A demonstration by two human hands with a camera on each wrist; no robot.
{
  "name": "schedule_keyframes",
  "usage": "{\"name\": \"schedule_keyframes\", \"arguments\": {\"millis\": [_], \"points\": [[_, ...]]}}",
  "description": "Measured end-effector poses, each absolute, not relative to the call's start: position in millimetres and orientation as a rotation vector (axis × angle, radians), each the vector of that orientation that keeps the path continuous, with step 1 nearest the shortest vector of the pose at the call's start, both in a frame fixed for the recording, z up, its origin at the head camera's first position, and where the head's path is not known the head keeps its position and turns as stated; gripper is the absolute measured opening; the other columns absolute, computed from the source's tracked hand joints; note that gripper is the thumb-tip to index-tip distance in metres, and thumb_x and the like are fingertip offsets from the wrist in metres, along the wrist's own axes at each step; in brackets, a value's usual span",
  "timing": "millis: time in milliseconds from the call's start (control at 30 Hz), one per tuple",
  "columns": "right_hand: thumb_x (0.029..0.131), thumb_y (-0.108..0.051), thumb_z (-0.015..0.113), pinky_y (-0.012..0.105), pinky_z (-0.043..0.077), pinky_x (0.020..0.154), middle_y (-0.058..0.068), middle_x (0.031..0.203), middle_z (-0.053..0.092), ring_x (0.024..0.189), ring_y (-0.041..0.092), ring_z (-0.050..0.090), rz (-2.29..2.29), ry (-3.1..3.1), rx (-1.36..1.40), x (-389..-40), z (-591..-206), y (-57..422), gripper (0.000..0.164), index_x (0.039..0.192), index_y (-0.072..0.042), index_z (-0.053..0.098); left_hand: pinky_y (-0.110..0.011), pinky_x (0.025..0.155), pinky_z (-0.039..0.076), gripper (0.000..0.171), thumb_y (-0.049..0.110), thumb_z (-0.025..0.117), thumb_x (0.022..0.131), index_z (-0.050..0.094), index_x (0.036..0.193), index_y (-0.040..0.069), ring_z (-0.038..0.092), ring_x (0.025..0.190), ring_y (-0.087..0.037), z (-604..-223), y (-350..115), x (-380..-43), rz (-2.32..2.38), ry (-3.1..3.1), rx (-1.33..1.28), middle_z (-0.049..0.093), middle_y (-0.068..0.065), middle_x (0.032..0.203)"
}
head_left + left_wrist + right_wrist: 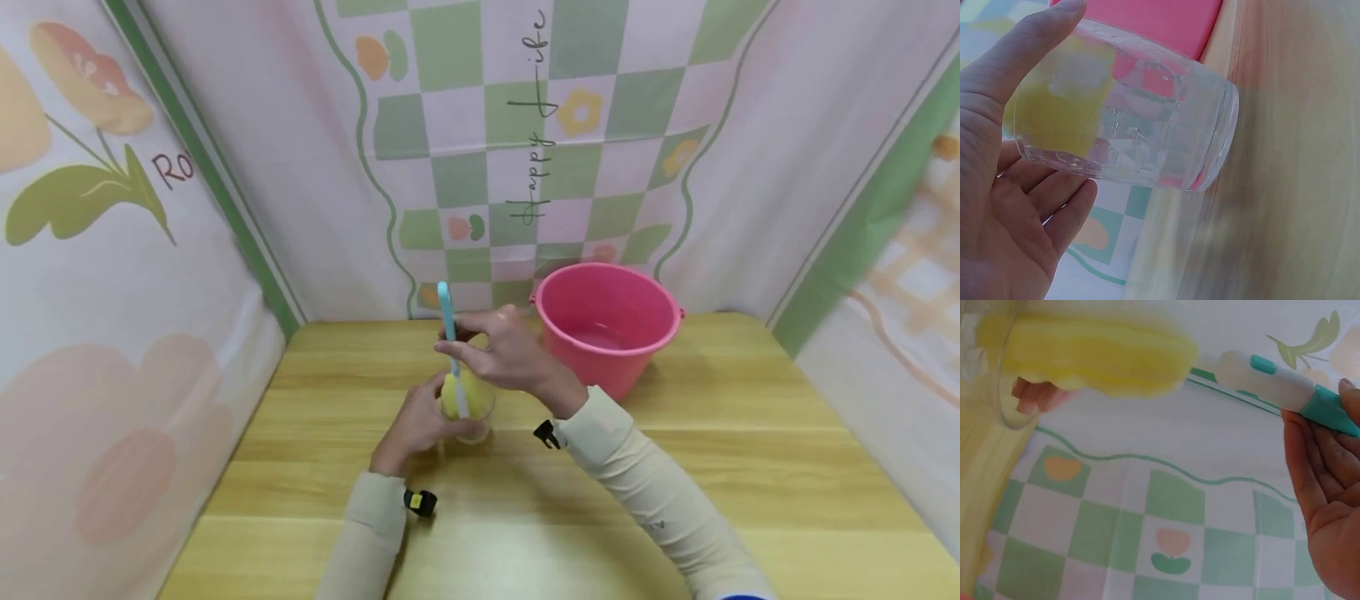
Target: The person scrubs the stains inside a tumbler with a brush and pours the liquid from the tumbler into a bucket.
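My left hand (420,423) grips a clear drinking glass (1147,134), thumb on one side and fingers round the other. The yellow sponge head (1063,106) of a bottle brush reaches partway into the glass, water drops clinging to the wall below it. Above the glass, my right hand (510,354) pinches the brush's teal handle (447,304) between thumb and fingers. In the right wrist view much of the sponge shows outside the glass rim (1002,375), joined to a white neck (1263,381). Whether the glass base touches the table cannot be told.
A pink bucket (637,365) stands behind and right of my hands, near the back of the wooden table (750,467). Printed curtains (510,117) hang close behind the table and along both sides. A blue edge (742,597) shows at the bottom right.
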State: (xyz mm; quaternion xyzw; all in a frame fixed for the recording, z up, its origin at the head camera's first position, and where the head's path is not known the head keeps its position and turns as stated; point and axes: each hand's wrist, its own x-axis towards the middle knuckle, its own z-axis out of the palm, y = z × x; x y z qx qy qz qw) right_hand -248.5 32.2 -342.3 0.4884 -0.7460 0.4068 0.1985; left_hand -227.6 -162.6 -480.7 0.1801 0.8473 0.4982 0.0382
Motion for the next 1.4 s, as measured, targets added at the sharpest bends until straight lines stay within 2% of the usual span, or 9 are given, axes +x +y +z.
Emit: {"name": "schedule_keyframes", "arguments": {"millis": [133,300,467,633,733,833,1167,1300,1400], "points": [[0.098,-0.013,0.076,0.023,0.063,0.07,0.004,0.085,0.081,0.079,0.013,0.079,1.127,-2.064,1.373,-256.1,-349.0,30.2,0.009,0.094,-0.005,0.078,-0.043,0.096,0.056,0.066,0.04,0.095,0.078,0.063,0.134,0.026,0.068,0.109,-0.016,-479.6,-163.3,-227.0,1.523,2.608,0.562,0.075,0.008,0.116],[0.096,-0.013,0.079,0.026,0.064,0.072,0.004,0.084,0.081,0.08,0.016,0.08,1.041,-2.118,1.271,-261.3,-356.8,44.4,0.008,0.091,-0.007,0.077,-0.05,0.105,0.056,0.08,0.04,0.096,0.076,0.058,0.145,0.022,0.068,0.12,-0.02,-479.8,-162.5,-226.6,1.554,2.574,0.561,0.072,0.006,0.131],[0.094,-0.011,0.08,0.031,0.066,0.073,0.005,0.082,0.081,0.079,0.017,0.08,1.095,-2.153,1.196,-252.2,-352.1,55.3,0.007,0.089,-0.008,0.076,-0.06,0.118,0.045,0.089,0.041,0.098,0.074,0.056,0.15,0.019,0.063,0.134,-0.025,-479.6,-161.0,-226.3,1.548,2.582,0.558,0.067,0.003,0.145],[0.094,-0.012,0.08,0.031,0.065,0.072,0.003,0.083,0.081,0.079,0.014,0.079,1.15,-2.103,1.211,-243.6,-343.1,48.7,0.006,0.09,-0.009,0.078,-0.051,0.105,0.055,0.079,0.039,0.097,0.076,0.06,0.143,0.021,0.069,0.116,-0.022,-478.9,-160.7,-226.6,1.544,2.589,0.553,0.074,0.003,0.128],[0.095,-0.014,0.079,0.03,0.065,0.072,0.002,0.084,0.081,0.08,0.013,0.079,1.14,-2.055,1.253,-244.5,-342.3,40.9,0.006,0.092,-0.009,0.079,-0.045,0.097,0.056,0.072,0.041,0.096,0.077,0.062,0.137,0.023,0.068,0.107,-0.019,-479.3,-161.4,-226.7,1.54,2.594,0.547,0.075,0.006,0.117],[0.097,-0.014,0.078,0.028,0.065,0.074,0.003,0.084,0.081,0.081,0.013,0.08,1.115,-2.033,1.279,-249.4,-345.9,36.5,0.007,0.095,-0.007,0.079,-0.046,0.1,0.055,0.071,0.042,0.096,0.077,0.062,0.137,0.024,0.067,0.11,-0.018,-479.9,-161.7,-226.9,1.539,2.599,0.543,0.074,0.007,0.117],[0.093,-0.011,0.08,0.031,0.065,0.069,0.004,0.081,0.081,0.078,0.017,0.08,1.054,-2.086,1.229,-251.1,-347.1,50.8,0.007,0.088,-0.008,0.077,-0.055,0.11,0.053,0.093,0.045,0.097,0.073,0.054,0.152,0.02,0.065,0.127,-0.026,-481.4,-160.6,-228.6,1.513,2.6,0.525,0.068,0.001,0.142],[0.095,-0.013,0.079,0.031,0.065,0.073,0.004,0.083,0.082,0.079,0.015,0.08,1.127,-2.09,1.233,-243.4,-338.3,48.2,0.006,0.092,-0.007,0.08,-0.052,0.106,0.055,0.081,0.044,0.097,0.074,0.06,0.143,0.022,0.067,0.119,-0.024,-482.3,-160.6,-229.0,1.514,2.611,0.531,0.073,0.004,0.129],[0.096,-0.014,0.078,0.028,0.065,0.074,0.003,0.086,0.082,0.082,0.013,0.079,1.135,-2.073,1.261,-241.7,-335.4,42.2,0.006,0.096,-0.008,0.081,-0.046,0.096,0.056,0.068,0.042,0.096,0.075,0.064,0.133,0.024,0.068,0.106,-0.02,-482.7,-161.2,-229.1,1.535,2.608,0.538,0.074,0.005,0.114]]}}
